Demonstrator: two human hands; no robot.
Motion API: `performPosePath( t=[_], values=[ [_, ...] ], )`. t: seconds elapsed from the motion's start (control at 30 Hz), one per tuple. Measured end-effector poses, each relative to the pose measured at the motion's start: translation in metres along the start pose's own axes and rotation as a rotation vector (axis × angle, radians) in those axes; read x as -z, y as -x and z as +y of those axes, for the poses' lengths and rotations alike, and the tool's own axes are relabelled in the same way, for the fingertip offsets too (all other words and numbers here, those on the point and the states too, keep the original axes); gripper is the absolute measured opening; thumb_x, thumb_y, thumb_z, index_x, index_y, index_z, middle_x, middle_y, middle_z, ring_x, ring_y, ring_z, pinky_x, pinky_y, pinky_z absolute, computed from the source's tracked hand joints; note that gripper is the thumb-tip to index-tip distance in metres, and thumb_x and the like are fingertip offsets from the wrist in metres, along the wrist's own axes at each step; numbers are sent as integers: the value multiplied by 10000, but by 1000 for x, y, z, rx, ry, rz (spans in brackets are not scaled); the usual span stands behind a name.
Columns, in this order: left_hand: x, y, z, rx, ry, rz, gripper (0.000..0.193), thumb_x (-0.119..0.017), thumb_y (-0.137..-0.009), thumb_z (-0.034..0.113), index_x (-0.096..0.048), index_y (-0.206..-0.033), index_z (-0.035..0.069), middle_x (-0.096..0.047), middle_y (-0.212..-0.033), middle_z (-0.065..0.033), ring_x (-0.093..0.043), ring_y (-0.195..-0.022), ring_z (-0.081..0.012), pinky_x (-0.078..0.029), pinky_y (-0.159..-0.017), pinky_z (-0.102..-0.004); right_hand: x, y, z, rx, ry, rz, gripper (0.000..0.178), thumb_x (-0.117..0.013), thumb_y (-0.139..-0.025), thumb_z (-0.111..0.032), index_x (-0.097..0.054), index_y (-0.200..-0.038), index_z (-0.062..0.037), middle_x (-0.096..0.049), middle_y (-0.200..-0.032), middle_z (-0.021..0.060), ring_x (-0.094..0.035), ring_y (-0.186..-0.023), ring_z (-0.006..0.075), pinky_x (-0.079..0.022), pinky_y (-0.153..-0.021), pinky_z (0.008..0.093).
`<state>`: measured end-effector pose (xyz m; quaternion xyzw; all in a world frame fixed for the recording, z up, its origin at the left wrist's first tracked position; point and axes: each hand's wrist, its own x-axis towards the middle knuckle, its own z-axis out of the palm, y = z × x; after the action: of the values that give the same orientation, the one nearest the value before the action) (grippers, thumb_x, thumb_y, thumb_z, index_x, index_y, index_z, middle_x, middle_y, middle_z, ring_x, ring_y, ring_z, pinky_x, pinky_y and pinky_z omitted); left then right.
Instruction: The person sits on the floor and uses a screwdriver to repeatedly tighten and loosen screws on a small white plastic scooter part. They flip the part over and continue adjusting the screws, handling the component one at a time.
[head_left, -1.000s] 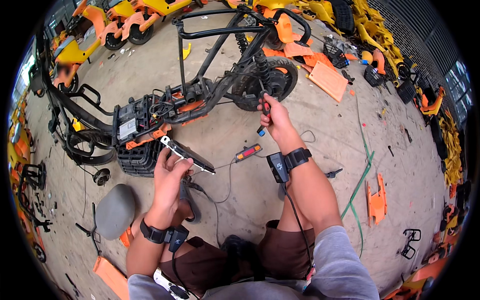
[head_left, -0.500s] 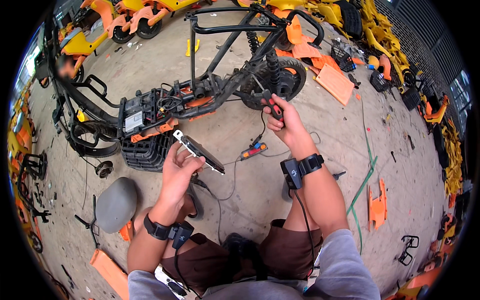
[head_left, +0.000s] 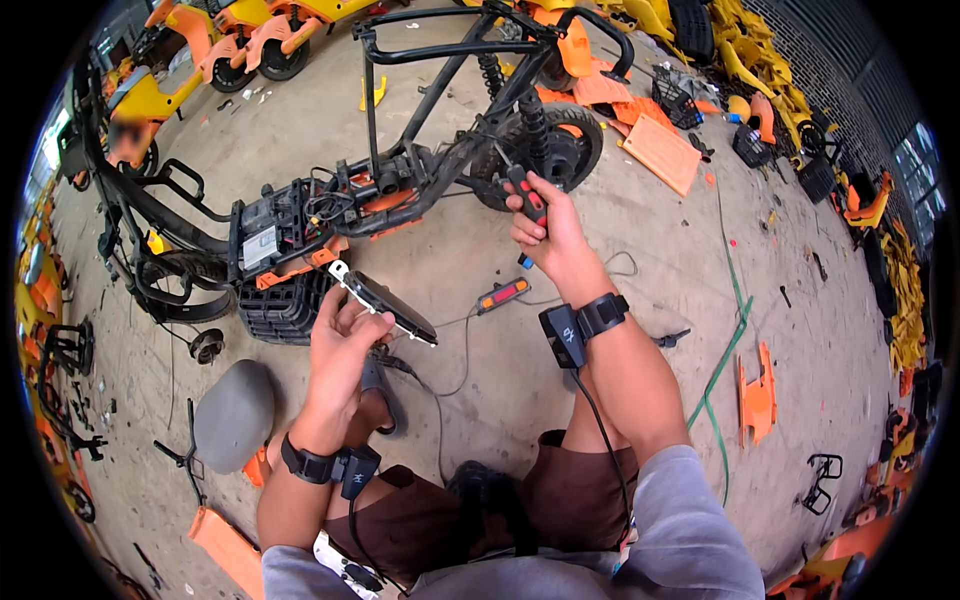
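Note:
My left hand [head_left: 340,345] pinches a dark flat panel [head_left: 392,303] with a pale metal strip along its edge; the panel is tilted in the air. My right hand [head_left: 556,236] is wrapped round a screwdriver [head_left: 528,194] with a black and red handle, its thin shaft pointing up and left. Beyond both hands stands a stripped scooter frame [head_left: 455,48], black, with a silver-labelled box [head_left: 262,246] and loose wiring in its floor section. Just under my right hand hangs a small blue piece [head_left: 525,261]; what it is attached to is hidden.
An orange and grey device [head_left: 502,295] with a cord lies on the floor between my hands. A black crate [head_left: 285,312] stands by the frame, a grey seat [head_left: 235,415] at left. Orange panels [head_left: 662,155], a green strap [head_left: 722,372] and yellow scooter parts [head_left: 745,60] lie around.
My right hand has shifted slightly left with the screwdriver. The blue piece, earlier against the orange device, now shows apart from it, nearer my hand. The left hand keeps its grip on the panel.

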<state>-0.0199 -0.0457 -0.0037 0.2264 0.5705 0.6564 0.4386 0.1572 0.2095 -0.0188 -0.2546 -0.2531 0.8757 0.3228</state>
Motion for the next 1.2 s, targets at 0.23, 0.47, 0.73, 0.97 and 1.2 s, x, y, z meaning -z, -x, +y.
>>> performPosePath(
  t=[0.23,0.47,0.73,0.97,1.2],
  values=[
    [1,0,4,80,59,-6,390,-649,-850,12,-503,-1211,42,-671,-1071,-63,-630,-930,-145,-516,-803,-346,-5,3,-10,-58,-215,-53,377,-551,-963,-275,-481,-1126,58,-573,-775,34,-300,-392,62,-260,-425,228],
    [-2,2,6,73,40,3,389,-635,-853,3,-504,-1218,39,-671,-1107,-80,-638,-935,-154,-509,-810,-340,-15,3,-18,-64,-321,-141,327,-565,-953,-248,-467,-1056,47,-565,-804,46,-325,-402,60,-264,-423,224],
    [-3,2,7,61,23,-15,435,-623,-848,-10,-494,-1262,28,-662,-1144,-96,-640,-957,-169,-505,-827,-336,-21,-1,-14,-31,-300,-175,270,-558,-955,-242,-479,-973,16,-561,-804,46,-332,-411,56,-272,-427,219],
    [-8,4,9,59,28,-45,505,-644,-838,-1,-464,-1309,21,-642,-1198,-117,-642,-967,-170,-506,-827,-323,-27,-9,-11,70,-119,-108,220,-574,-949,-231,-491,-879,-40,-565,-803,89,-353,-435,74,-297,-425,238],
    [-9,1,4,56,-2,-65,504,-637,-840,7,-462,-1312,20,-640,-1198,-135,-645,-991,-196,-513,-846,-351,-28,-9,-11,101,31,-65,224,-627,-912,-230,-508,-843,-53,-568,-798,104,-357,-427,82,-286,-405,246]
  ],
)
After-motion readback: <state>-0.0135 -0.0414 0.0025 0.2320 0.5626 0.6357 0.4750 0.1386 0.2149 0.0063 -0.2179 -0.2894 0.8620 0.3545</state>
